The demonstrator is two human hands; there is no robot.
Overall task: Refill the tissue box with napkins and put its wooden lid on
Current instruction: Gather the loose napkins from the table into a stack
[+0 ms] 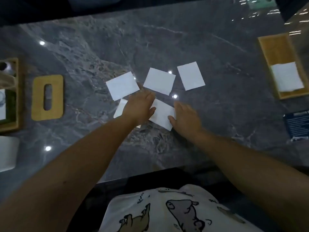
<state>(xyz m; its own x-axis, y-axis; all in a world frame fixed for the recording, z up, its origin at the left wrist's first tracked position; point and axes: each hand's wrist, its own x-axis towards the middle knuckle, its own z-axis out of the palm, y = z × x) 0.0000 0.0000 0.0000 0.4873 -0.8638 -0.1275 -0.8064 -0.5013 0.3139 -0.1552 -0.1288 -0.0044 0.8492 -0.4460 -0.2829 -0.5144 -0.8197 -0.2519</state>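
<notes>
Far left edge, a wooden tray (10,97) with unclear items inside, partly cut off by the frame; below it a white object (7,153), too cropped to identify. Just right of the tray, the wooden lid (47,97) lies flat on the dark marble surface (217,114), its oval slot pointing away from the person, well apart from the box. Centre: loose white napkins spread on the surface. One napkin (122,85) sits upper left of the group, a second napkin (159,81) in the middle, a third napkin (191,75) to its right, all flat and apart from each other. A fourth napkin (120,108) is mostly hidden under the left wrist. The left hand (139,107) is flat and spread, palm down, fingers reaching toward the gap between the first two napkins, gripping nothing. A fifth napkin (163,114) lies between the two hands, the left thumb touching its left edge. The right hand (186,116) is also spread open, palm down, thumb resting on the right part of that fifth napkin, not pinching it as far as visible. Far right, the tissue box (274,47) stands open near the surface edge, with some white napkins (286,76) already lying in its near half, far half showing bare wood. Below it, a dark blue packet (296,125) with print, cut by the frame. Bottom centre, the person's white printed shirt (175,211).
</notes>
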